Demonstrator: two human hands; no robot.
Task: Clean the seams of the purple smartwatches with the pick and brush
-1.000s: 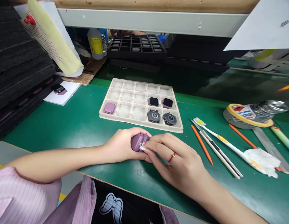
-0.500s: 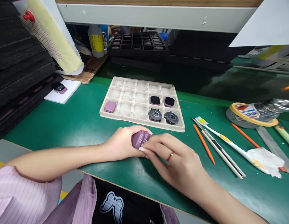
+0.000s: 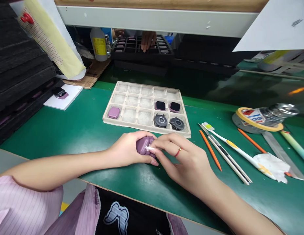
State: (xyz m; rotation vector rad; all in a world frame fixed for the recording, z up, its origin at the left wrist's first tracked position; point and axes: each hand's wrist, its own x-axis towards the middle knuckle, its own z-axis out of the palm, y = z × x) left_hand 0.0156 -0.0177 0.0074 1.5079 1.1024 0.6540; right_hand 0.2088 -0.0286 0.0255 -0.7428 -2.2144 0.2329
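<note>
Cradling a mauve smartwatch case, the left hand was clenched around it, fingers curled firmly over its body. The right hand came in from the right, its fingers bent and pressed to the case, and a small white tip showed where they met it, too small to identify. The case sat above the green bench mat, just below the near rim of a pulp tray, not touching it. In that tray lay a pink watch case, two black-faced watch modules and two round dark watch backs. Along the right lay orange sticks, a toothbrush and a tape roll, its printing unreadable. At upper left stood a bottle with a yellow label, its writing too small to read. Beyond, a co-worker's hand reached over a black tray.
</note>
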